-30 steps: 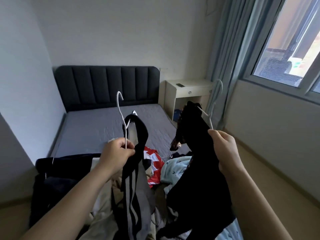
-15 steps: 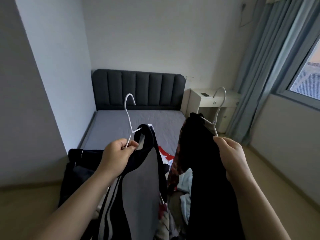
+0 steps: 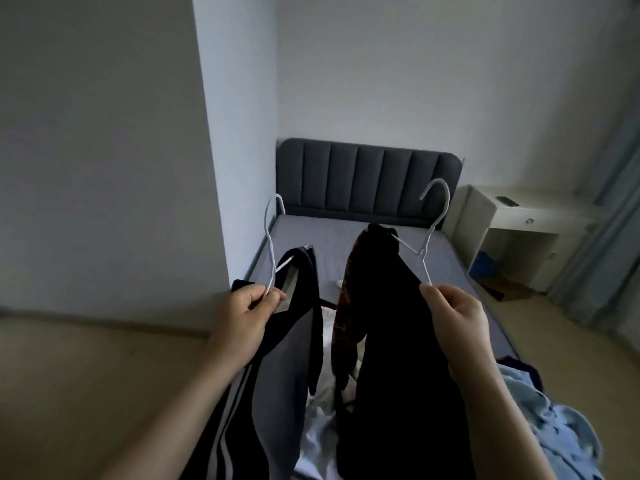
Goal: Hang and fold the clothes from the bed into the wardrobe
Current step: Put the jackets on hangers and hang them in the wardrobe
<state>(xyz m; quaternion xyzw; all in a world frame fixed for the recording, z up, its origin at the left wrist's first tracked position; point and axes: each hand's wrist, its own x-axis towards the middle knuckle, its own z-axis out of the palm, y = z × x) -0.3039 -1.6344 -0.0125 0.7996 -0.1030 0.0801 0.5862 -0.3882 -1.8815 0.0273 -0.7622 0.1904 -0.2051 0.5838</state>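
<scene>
My left hand [image 3: 247, 315] grips the neck of a white wire hanger [image 3: 270, 237] that carries a dark striped garment with a grey lining [image 3: 280, 386]. A second white hanger [image 3: 434, 223] is pinched at its neck by my right hand [image 3: 457, 320]; a black garment with a reddish patterned edge [image 3: 398, 341] hangs from it. Both garments dangle in front of me over the foot of the bed [image 3: 443, 261]. Light blue clothing [image 3: 550, 420] and pale fabric [image 3: 322, 427] lie on the bed below. No wardrobe is in view.
A white wall corner [image 3: 214, 202] juts out at the left, next to the bed. The dark padded headboard [image 3: 367, 181] stands at the far end. A white bedside desk [image 3: 512, 223] with a small dark object on it is at the right, beside grey curtains [image 3: 609, 237].
My view has swung left: the window has left the frame and the wall corner fills the left. Both hands still hold their hangers, now carried leftward with the garments.
</scene>
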